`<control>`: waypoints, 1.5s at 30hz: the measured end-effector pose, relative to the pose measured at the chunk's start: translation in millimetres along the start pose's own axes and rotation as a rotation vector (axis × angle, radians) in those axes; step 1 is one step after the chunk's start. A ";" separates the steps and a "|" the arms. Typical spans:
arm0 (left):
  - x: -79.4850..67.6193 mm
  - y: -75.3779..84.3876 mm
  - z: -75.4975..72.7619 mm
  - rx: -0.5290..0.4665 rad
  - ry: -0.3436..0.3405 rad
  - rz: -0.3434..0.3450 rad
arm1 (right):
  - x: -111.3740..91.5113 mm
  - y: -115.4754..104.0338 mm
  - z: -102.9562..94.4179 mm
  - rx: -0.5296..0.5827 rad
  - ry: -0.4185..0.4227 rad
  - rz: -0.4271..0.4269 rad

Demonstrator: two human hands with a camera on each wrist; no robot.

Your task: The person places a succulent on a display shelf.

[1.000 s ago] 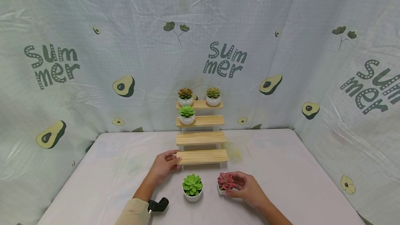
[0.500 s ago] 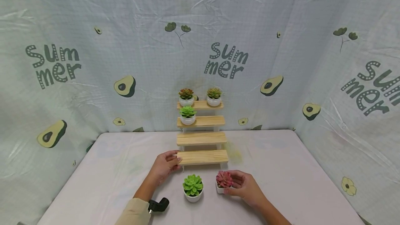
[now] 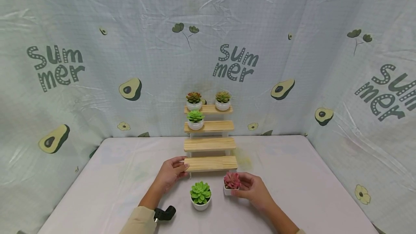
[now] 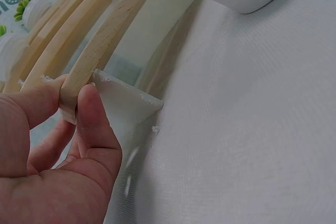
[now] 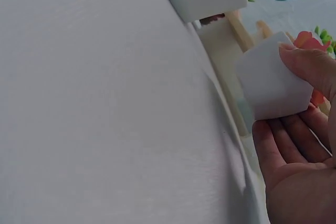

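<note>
My left hand (image 3: pixel 170 172) grips the left end of the lowest step of a tiered wooden plant stand (image 3: pixel 210 163). In the left wrist view, thumb and fingers pinch the end of that plank (image 4: pixel 100 45), just above a clear side support (image 4: pixel 126 95). My right hand (image 3: pixel 255 190) holds a red succulent (image 3: pixel 232 180) by its white angular pot (image 5: pixel 275 80), thumb on one side and fingers on the other. The pot looks raised off the table, just in front of the stand's right side. A bright green succulent (image 3: pixel 200 192) in a round white pot stands between my forearms.
On the top step sit a brown-red succulent (image 3: pixel 194 98) at left and an olive one (image 3: pixel 222 98) at right. A green succulent (image 3: pixel 195 116) occupies the second step's left end. A patterned cloth wall (image 3: pixel 156 64) rises behind the white-covered table (image 3: pixel 292 183).
My right hand has carried the red succulent forward and slightly left, closer to the lowest step. The left hand keeps its grip on the stand without moving.
</note>
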State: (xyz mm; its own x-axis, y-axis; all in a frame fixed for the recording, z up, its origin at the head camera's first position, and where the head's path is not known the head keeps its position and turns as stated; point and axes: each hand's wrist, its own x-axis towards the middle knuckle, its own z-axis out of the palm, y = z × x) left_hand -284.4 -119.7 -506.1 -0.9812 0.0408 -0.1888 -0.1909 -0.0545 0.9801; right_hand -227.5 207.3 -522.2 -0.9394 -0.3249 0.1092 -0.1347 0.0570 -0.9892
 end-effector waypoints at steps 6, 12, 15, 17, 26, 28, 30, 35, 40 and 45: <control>-0.8 -0.1 -0.6 0.003 -0.002 0.004 | 8.0 -5.4 -2.7 -0.036 0.045 0.012; -1.3 0.6 0.9 0.007 0.005 0.001 | 14.7 -16.1 -3.8 -0.045 0.077 0.009; -1.4 1.4 1.4 0.002 0.006 0.000 | 17.3 -22.6 -3.9 -0.047 0.073 0.000; -1.1 1.4 1.6 0.001 0.007 -0.001 | 19.5 -26.1 -3.9 -0.046 0.074 -0.001; 0.3 0.6 1.7 -0.001 0.011 -0.004 | 29.9 -36.2 -4.4 -0.064 0.116 0.003; -0.2 0.8 1.5 0.000 0.009 -0.003 | 32.5 -37.9 -4.7 -0.074 0.126 0.000; -0.9 1.2 1.3 0.000 0.006 0.003 | 35.4 -39.4 -5.1 -0.085 0.135 0.001; -3.0 2.6 0.6 0.001 -0.004 0.005 | 41.6 -43.8 -6.6 -0.141 0.165 0.008; -3.3 2.9 0.2 -0.002 -0.011 0.002 | 48.5 -48.3 -9.8 -0.143 0.153 -0.004; -3.3 2.2 0.3 -0.006 -0.012 0.008 | 54.2 -54.2 -12.5 -0.130 0.135 -0.022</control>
State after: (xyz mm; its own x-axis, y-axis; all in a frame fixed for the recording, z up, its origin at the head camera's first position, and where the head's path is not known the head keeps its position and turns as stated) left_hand -281.6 -119.7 -503.3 -0.9822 0.0519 -0.1806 -0.1836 -0.0604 0.9811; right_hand -275.0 198.4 -461.4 -0.9684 -0.1985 0.1511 -0.1868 0.1755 -0.9666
